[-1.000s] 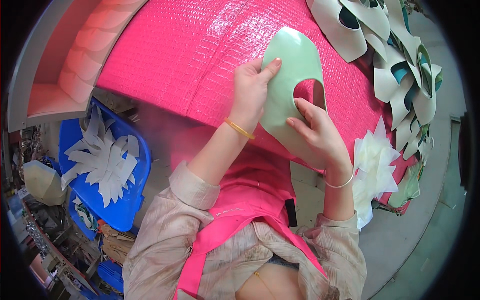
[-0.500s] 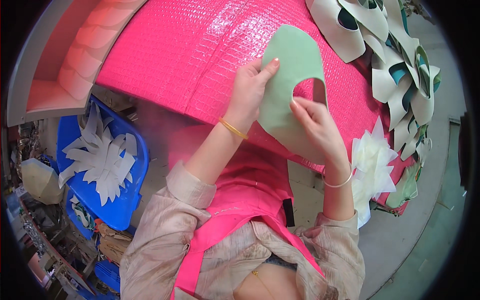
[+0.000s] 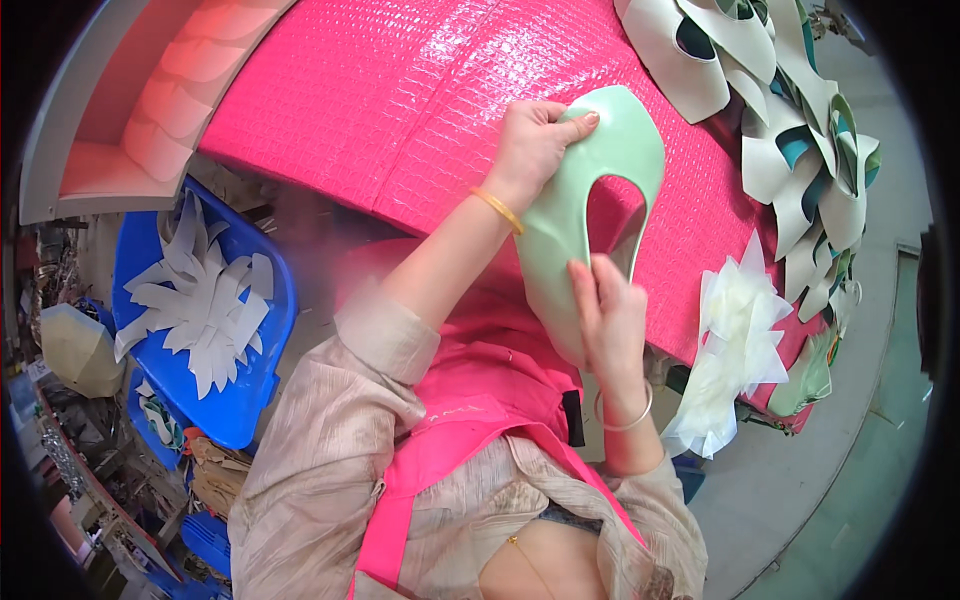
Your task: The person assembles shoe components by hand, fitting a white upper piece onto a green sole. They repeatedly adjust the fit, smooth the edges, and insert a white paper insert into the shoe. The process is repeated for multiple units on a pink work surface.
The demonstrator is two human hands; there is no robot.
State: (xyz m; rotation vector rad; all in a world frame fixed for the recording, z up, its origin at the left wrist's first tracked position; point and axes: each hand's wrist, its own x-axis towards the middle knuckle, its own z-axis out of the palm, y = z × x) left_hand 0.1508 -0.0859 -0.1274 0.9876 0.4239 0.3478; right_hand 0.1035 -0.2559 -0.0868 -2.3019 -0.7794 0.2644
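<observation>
A pale green shoe upper with an oval opening is held up over the near edge of the pink table, its smooth, glossy side showing. My left hand is closed on its far, rounded end, thumb on top. Lower down, my right hand pinches the upper at the near end of the opening. Pink table cover shows through the hole. Some fingers of both hands are hidden behind the piece.
The pink textured cover spans the table. Piled shoe uppers, whitish outside, hang along its right side, beside pale pointed sheets. At left, a blue chair bears white strips; above it, a red-lit housing contains overlapping pieces.
The upper has been turned, from its matte face to its glossy, curved face, and its opening shows wider. My left hand moved slightly right; my right hand moved nearer to me.
</observation>
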